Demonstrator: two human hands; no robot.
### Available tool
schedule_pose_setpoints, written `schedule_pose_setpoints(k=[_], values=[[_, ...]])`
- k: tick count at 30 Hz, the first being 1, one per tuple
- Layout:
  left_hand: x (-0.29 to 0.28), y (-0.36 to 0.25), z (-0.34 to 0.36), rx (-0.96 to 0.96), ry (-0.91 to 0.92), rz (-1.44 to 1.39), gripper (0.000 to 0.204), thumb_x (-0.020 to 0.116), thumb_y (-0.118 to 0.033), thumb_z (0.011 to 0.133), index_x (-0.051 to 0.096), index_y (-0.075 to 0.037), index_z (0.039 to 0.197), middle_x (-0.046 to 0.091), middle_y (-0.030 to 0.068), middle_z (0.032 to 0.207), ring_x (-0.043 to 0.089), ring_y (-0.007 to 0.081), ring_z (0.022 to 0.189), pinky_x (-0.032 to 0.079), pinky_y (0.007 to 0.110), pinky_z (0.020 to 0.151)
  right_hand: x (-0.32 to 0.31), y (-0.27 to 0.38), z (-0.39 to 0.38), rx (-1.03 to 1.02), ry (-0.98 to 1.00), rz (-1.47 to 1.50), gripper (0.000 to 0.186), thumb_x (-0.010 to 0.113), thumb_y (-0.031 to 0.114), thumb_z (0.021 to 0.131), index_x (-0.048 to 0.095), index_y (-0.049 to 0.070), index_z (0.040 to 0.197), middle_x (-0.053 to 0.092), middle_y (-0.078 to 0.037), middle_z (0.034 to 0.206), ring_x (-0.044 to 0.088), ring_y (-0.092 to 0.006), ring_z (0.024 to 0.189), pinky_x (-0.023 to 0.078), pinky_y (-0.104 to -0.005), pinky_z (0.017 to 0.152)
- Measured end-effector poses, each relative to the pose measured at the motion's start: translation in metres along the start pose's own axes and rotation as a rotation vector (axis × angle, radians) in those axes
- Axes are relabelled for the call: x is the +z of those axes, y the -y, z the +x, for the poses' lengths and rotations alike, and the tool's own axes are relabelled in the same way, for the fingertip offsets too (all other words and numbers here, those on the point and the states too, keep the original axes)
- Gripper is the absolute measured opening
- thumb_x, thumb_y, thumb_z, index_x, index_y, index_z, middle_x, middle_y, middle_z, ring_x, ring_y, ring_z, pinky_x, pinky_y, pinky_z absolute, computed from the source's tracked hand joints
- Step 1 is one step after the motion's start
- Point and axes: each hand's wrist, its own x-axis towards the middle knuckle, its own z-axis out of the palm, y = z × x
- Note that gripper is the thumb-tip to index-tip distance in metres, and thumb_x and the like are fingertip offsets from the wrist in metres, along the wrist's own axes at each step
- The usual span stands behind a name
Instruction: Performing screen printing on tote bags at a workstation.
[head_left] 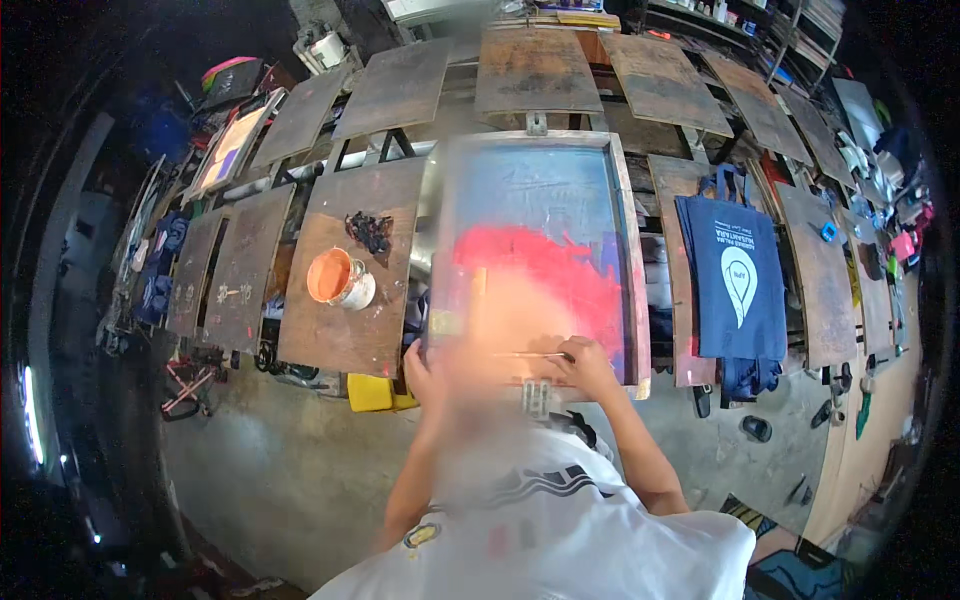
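- Screen frame [633, 270] lay near the middle of the head view, a little right of centre, its pale rails set around a mesh [540, 185] that showed blue-grey in its upper part.
- Pink-red colour [592, 290] spread over the middle of the mesh, with a ragged upper edge; a peach patch [520, 315] sat below it, toward the lower centre.
- Right hand [590, 368] was over the lower right part of the frame, its fingers curled together on the dark end of a thin strip [525, 354] that ran leftward across the peach patch.
- Left hand [424, 378] was at the frame's lower left corner; a blurred band down the centre covered part of it, so I could not tell whether its fingers were clamped or only resting.
- A metal clamp [537, 399] stood at the lower edge of the frame, between the hands.
- Left of centre, a paint can [358, 291] with orange inside stood on a brown board [305, 325], just below a dark crumpled clump [368, 233].
- A yellow container [370, 393] showed below that board.
- At right, a navy tote bag [705, 315] with a white drop-shaped print lay over another board [684, 310].
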Motion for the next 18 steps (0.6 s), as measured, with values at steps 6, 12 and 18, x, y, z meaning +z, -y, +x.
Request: schedule_pose_setpoints(k=[6,12,18], values=[[0.007,0.013,0.000,0.053,-0.060,0.091,0.039,0.050,-0.028,0.103,0.056,0.002,0.127,0.060,0.0203,0.126,0.056,0.0364,0.118,0.042,0.042,0.102,0.006,-0.014,-0.012,-0.039,-0.080,0.045,0.018,0.080,0.012,0.075,0.068,0.002,0.085,0.062,-0.014,0.077,0.062,-0.0318,0.071,0.050,-0.0418,0.064],[0.010,0.025,-0.003,0.064,-0.124,0.072,0.042,0.056,-0.034,0.099,0.058,0.001,0.124,0.062,0.0207,0.121,0.057,0.0376,0.113,0.042,0.045,0.099,-0.002,-0.017,-0.018,0.076,-0.117,0.059,0.020,0.078,0.012,0.074,0.065,0.003,0.085,0.061,-0.016,0.081,0.062,-0.0388,0.081,0.050,-0.0482,0.070],[0.011,0.028,-0.003,0.089,-0.133,0.107,0.044,0.055,-0.036,0.100,0.060,0.002,0.121,0.063,0.0215,0.117,0.057,0.0389,0.112,0.042,0.046,0.099,-0.014,-0.022,-0.025,0.034,-0.069,0.067,0.020,0.078,0.016,0.078,0.067,0.002,0.088,0.062,-0.018,0.083,0.063,-0.0388,0.076,0.050,-0.0468,0.066]])
